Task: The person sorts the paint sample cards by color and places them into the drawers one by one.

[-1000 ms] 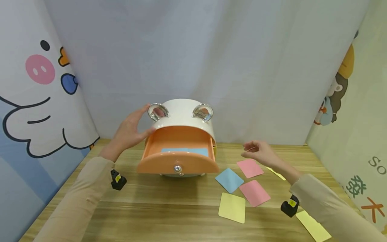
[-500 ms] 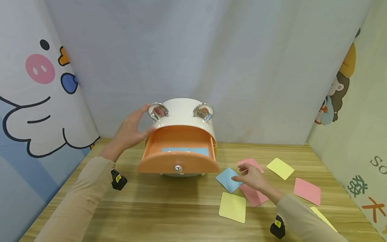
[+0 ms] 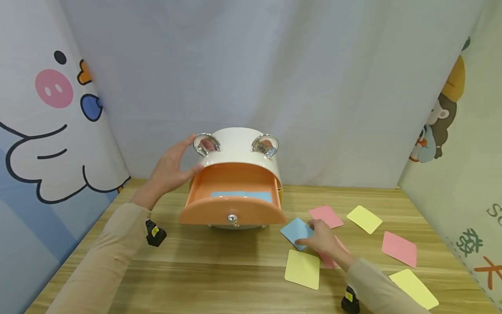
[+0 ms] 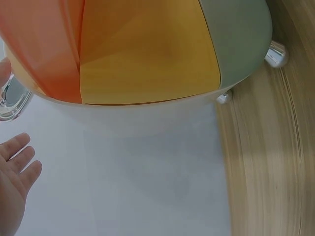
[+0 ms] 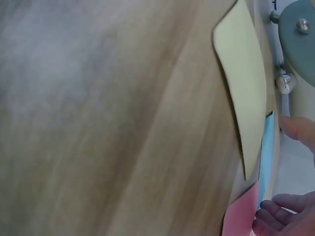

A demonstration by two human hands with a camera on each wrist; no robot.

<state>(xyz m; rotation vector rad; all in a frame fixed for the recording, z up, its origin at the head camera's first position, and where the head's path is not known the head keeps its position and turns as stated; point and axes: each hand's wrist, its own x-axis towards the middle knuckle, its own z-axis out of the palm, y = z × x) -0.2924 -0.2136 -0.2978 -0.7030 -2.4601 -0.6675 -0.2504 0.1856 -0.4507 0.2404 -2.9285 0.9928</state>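
My left hand [image 3: 167, 171] rests at the left side of a rounded white mini drawer cabinet [image 3: 238, 146], thumb and fingers spread near its shiny ear. In the left wrist view, several straight fingers [image 4: 17, 155] show beside the cabinet. Its orange top drawer [image 3: 209, 212] is pulled out and holds blue cards [image 3: 251, 195]. My right hand [image 3: 323, 240] is over a blue card [image 3: 293, 231] on the table, thumb and fingertips at its edges. The right wrist view shows a gap between that thumb [image 5: 298, 130] and the fingers. A pink card [image 3: 330, 261] lies partly hidden beneath the hand.
Around the right hand lie another pink card [image 3: 326, 216], a yellow card [image 3: 302, 269] and a yellow card [image 3: 364, 219]. Farther right are a pink card [image 3: 399, 249] and a yellow one [image 3: 415, 288]. A pale curtain [image 3: 333, 109] hangs behind the wooden table [image 3: 196, 274].
My right hand has moved left and down from the back pink card to the blue card, uncovering cards at the right. The left hand has stayed on the cabinet.
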